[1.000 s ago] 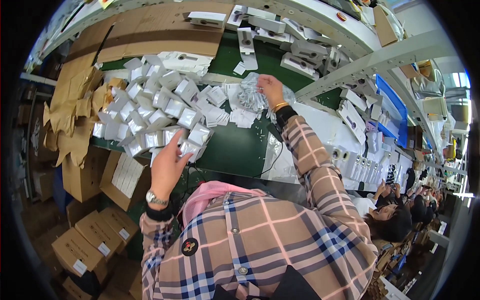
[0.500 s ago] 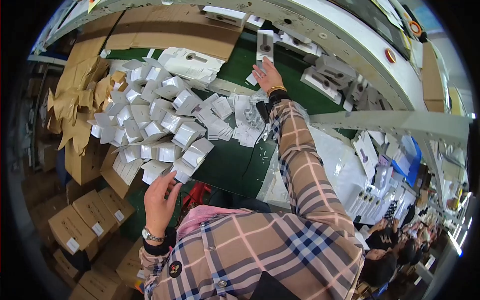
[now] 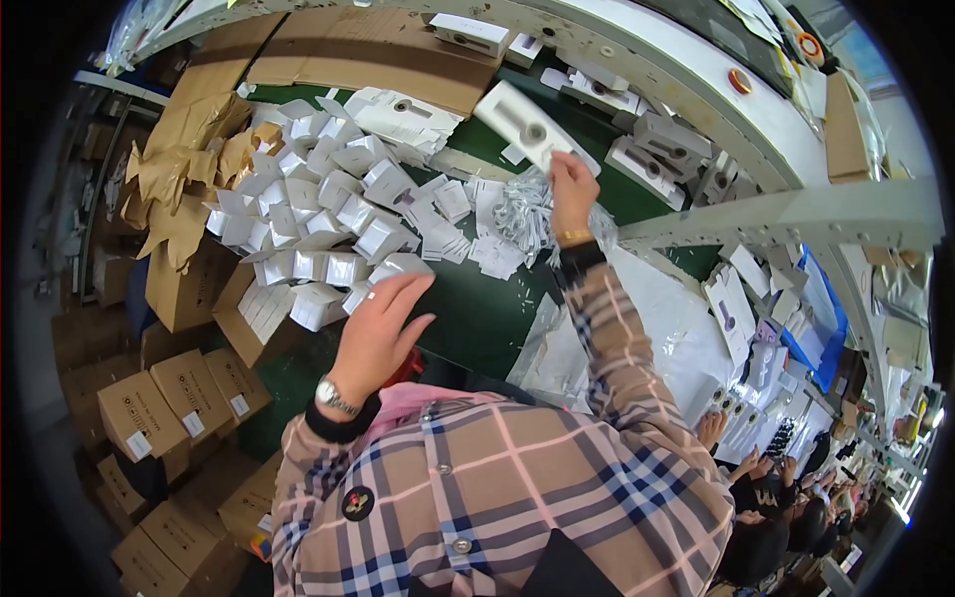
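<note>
My right hand (image 3: 574, 197) grips one end of a long white printed box (image 3: 519, 121), which is tilted above the green table. Dark pictures show on the face of this box. Below it lies a heap of clear plastic bags or coiled strips (image 3: 525, 214), too jumbled to tell. My left hand (image 3: 383, 323) holds nothing; its fingers reach forward, with the thumb apart. It is over the near edge of a cluster of small white cartons (image 3: 336, 214), many with their flaps up. Whether the fingertips touch a carton I cannot tell. White paper slips (image 3: 438, 227) lie beside the cartons.
A flattened stack of white printed boxes (image 3: 403, 117) is at the back. More white boxes (image 3: 662, 144) stand under the metal shelf. A metal post (image 3: 736, 214) rises on the right. Brown cartons (image 3: 149, 413) are stacked at lower left. Other people (image 3: 771, 497) work at far right.
My right hand has taken hold of the white printed box and brought it up and nearer. My left hand has moved up and to the right over the cartons. The view has shifted slightly.
</note>
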`<action>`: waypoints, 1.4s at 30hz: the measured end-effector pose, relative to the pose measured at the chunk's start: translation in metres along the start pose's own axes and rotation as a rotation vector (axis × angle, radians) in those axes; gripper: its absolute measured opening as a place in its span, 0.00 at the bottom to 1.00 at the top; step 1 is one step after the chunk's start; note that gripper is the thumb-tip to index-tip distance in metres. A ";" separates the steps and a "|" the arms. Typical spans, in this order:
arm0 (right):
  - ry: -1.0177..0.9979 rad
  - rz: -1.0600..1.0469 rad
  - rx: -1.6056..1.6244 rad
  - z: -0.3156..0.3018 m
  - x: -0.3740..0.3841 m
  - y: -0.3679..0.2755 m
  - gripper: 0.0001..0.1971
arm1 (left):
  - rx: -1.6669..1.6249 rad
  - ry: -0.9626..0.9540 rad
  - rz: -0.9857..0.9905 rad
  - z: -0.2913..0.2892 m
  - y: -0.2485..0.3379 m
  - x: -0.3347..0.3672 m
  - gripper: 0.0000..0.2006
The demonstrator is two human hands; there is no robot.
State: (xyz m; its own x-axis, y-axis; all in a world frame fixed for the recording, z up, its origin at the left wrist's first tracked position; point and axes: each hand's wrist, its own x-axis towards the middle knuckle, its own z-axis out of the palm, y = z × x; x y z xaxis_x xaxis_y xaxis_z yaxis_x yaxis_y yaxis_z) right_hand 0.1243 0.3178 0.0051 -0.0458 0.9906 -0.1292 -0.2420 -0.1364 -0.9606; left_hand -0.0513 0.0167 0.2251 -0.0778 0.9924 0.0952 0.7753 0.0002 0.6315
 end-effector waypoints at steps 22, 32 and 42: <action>-0.703 0.072 -0.716 0.024 -0.136 0.048 0.14 | 0.209 -0.348 -0.186 -0.004 -0.047 -0.111 0.31; -0.277 -0.371 -1.514 0.098 -0.145 0.106 0.38 | 0.164 -0.327 -0.365 -0.005 -0.056 -0.151 0.31; -0.363 -0.210 -1.089 0.029 -0.119 0.126 0.25 | 0.017 -0.418 -0.231 0.042 -0.091 -0.129 0.32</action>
State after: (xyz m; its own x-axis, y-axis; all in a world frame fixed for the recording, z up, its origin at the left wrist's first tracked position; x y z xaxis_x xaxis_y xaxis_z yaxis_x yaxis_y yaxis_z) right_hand 0.0707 0.1823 -0.0938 -0.4212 0.9063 -0.0341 0.6739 0.2875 -0.6806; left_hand -0.0853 -0.1064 0.1228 0.0068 0.9305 -0.3662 0.7779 0.2252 0.5867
